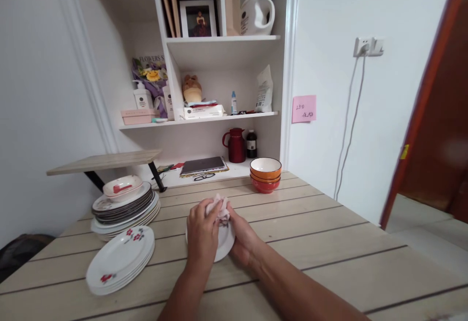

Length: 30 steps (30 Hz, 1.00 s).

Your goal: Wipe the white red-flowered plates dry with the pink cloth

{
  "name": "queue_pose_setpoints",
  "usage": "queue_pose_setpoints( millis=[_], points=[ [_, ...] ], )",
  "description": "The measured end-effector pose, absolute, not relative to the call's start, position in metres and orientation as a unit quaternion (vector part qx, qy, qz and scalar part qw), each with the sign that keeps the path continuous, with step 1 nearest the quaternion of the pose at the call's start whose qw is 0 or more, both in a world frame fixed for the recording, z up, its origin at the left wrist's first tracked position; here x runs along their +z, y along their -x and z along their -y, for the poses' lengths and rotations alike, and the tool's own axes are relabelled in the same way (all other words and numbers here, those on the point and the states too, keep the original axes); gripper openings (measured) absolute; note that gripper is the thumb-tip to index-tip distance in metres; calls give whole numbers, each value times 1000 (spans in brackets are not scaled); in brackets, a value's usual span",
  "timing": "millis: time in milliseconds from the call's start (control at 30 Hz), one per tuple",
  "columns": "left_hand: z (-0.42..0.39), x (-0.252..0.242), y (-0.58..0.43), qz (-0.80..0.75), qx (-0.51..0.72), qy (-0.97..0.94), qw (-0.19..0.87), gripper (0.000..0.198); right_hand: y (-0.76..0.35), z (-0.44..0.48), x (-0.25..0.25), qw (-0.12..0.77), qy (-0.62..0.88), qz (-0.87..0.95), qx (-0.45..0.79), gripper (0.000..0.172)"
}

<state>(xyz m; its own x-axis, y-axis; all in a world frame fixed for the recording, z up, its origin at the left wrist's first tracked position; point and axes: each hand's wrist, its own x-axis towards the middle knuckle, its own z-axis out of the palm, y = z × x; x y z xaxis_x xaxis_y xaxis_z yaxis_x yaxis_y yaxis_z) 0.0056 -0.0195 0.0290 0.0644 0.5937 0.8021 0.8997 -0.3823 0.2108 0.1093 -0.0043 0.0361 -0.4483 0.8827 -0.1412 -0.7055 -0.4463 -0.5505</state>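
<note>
A small white plate [224, 249] is between my hands, over the middle of the table. My left hand [203, 228] lies across it with fingers closed on a crumpled pale pink cloth [219, 207] at the plate's far side. My right hand [244, 237] grips the plate's right edge, its fingertips close to the cloth. Part of the plate is covered by my left hand and the cloth. To the left lies a stack of oval white plates with red flowers [120, 262].
Behind the oval plates stands a taller stack of plates [124, 211] topped by small bowls [123, 187]. Stacked orange and red bowls [265, 177] sit at the table's far right. Beyond are a laptop [203, 165], glasses [204, 177], a red jug [237, 146] and a wooden stand [104, 161].
</note>
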Motion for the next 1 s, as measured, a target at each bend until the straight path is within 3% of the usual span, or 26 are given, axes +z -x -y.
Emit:
queue_pose_setpoints(
  millis=[300, 533, 767, 1000],
  points=[
    [18, 25, -10, 470, -379, 795, 65, 59, -132, -22, 33, 468, 191, 223, 833, 57],
    [28, 30, -6, 514, -320, 793, 63, 57, -146, -26, 40, 466, 178, 254, 829, 62],
    [25, 29, 1, 599, -346, 713, 115, 49, -140, -23, 33, 463, 202, 277, 817, 52],
    [17, 15, -10, 477, -391, 785, 52, 57, -136, -22, 28, 458, 261, 265, 807, 49]
  ],
)
